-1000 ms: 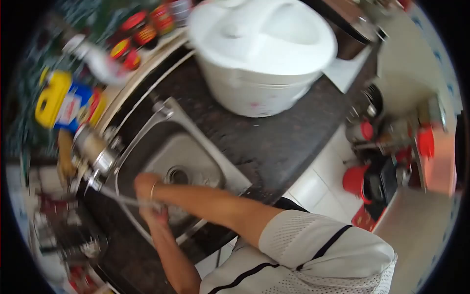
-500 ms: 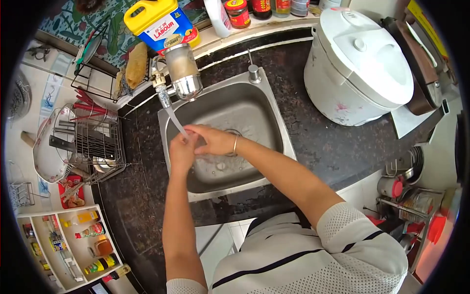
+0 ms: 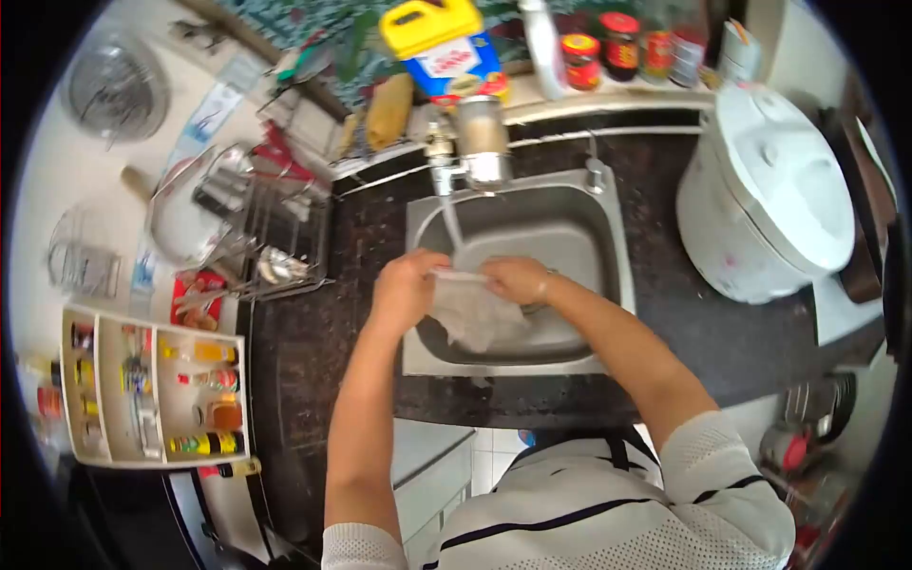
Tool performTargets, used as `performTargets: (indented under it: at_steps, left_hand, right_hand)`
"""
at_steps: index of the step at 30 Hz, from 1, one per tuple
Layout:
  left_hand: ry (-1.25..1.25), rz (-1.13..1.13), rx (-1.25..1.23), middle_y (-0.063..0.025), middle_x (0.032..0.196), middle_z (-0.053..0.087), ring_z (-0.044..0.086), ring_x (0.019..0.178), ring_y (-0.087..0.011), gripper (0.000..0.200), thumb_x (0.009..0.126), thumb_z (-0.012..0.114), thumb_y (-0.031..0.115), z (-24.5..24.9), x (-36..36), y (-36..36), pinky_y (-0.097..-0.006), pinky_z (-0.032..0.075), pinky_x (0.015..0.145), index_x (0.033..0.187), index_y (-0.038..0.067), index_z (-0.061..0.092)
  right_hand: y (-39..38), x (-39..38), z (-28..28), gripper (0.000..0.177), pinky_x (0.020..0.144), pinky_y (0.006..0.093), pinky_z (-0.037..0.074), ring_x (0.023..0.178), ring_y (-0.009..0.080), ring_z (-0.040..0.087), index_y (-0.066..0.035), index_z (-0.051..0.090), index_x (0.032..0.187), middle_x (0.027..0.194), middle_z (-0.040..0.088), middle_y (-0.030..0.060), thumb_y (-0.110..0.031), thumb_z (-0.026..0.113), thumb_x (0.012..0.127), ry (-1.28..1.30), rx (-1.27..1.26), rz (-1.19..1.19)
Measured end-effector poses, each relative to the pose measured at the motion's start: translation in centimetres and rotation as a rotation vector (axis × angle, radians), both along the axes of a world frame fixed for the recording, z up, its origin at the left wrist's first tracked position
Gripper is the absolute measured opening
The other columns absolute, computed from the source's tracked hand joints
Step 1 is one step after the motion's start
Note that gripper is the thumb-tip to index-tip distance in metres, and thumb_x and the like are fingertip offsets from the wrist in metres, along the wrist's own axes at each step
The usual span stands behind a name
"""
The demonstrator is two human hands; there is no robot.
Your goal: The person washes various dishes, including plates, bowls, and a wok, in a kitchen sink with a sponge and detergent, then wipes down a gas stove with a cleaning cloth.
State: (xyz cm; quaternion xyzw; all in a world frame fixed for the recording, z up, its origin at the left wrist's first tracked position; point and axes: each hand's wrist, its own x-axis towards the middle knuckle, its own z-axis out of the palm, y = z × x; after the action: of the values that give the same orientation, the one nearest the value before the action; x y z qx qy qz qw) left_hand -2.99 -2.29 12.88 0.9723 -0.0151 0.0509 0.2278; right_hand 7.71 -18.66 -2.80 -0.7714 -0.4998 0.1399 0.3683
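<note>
A thin, whitish, see-through cloth (image 3: pixel 475 315) hangs between my hands over the sink (image 3: pixel 622 275), its top edge drawn straight. My left hand (image 3: pixel 403 293) is closed on the left end of that edge, near the sink's left side. At the right end, my right hand (image 3: pixel 519 279) grips the same edge, with the fingers bent around it. A stream of water (image 3: pixel 452 226) falls from the tap (image 3: pixel 440 157) to the top edge of the cloth, between the two hands. The lower part of the cloth droops loosely above the basin.
A clear-bodied water filter (image 3: pixel 484 142) juts over the back of the sink. Left on the counter stands a wire rack (image 3: pixel 285 228) with utensils. A large white rice cooker (image 3: pixel 750 199) stands at right. A yellow-and-blue jug (image 3: pixel 446 57) and several jars line the back ledge.
My hands have moved apart, spreading the whitish cloth between them where they were bunched together under the water. The camera view has shifted, so the surroundings sit further right and lower.
</note>
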Motion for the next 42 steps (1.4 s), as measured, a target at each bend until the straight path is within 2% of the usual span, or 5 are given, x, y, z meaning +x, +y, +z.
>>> performTargets:
  at_steps: [19,28,38,40,42]
  left_hand:
    - [-0.065,0.323,0.361,-0.0109,0.087,0.061,0.059,0.076,-0.0306,0.015,0.079,0.058,0.02,-0.4,-0.4,-0.6,-0.0397,0.048,0.064,0.083,0.006,0.063]
    - [0.062,0.347,-1.817,-0.0041,0.096,0.06,0.054,0.081,-0.0118,0.022,0.091,0.049,0.024,-10.7,0.7,-6.9,-0.0279,0.045,0.07,0.105,0.011,0.06]
    - [0.441,1.372,-2.522,-0.0105,0.113,0.055,0.058,0.096,-0.0315,0.052,0.082,0.063,0.041,-13.9,-1.7,-4.3,-0.0456,0.05,0.081,0.121,0.008,0.051]
    - [0.425,0.396,-2.671,-0.0102,0.099,0.06,0.058,0.095,-0.0248,0.043,0.085,0.06,0.039,-17.6,-1.5,-4.0,-0.0386,0.05,0.079,0.115,0.01,0.056]
    - [0.349,0.445,-2.58,-0.0105,0.098,0.061,0.058,0.095,-0.0241,0.041,0.086,0.058,0.039,-21.1,0.3,-2.7,-0.038,0.05,0.079,0.114,0.01,0.056]
  right_hand:
    - [-3.1,1.8,2.0,0.019,0.064,0.0311,0.049,0.069,0.0221,0.056,-0.003,0.06,0.088,0.076,0.058,0.0098,-0.018,0.063,0.076,0.364,-0.144,0.032]
    - [1.7,-0.8,0.2,0.032,0.07,0.0228,0.048,0.086,0.0136,0.054,-0.003,0.051,0.118,0.1,0.056,0.0087,-0.009,0.055,0.087,1.389,0.569,0.034]
    - [2.5,-5.2,4.1,0.015,0.068,0.0328,0.043,0.071,0.0261,0.051,-0.003,0.054,0.08,0.082,0.056,0.0122,-0.009,0.064,0.07,0.163,0.309,-0.129]
    - [2.1,-6.8,2.0,0.019,0.071,0.0348,0.041,0.071,0.0283,0.047,-0.004,0.048,0.072,0.077,0.052,0.0128,-0.013,0.064,0.068,-0.25,0.34,0.044]
    - [1.8,-7.3,2.6,0.019,0.075,0.0338,0.039,0.075,0.0271,0.046,-0.004,0.046,0.07,0.081,0.051,0.0131,-0.015,0.06,0.075,-0.317,0.336,-0.034]
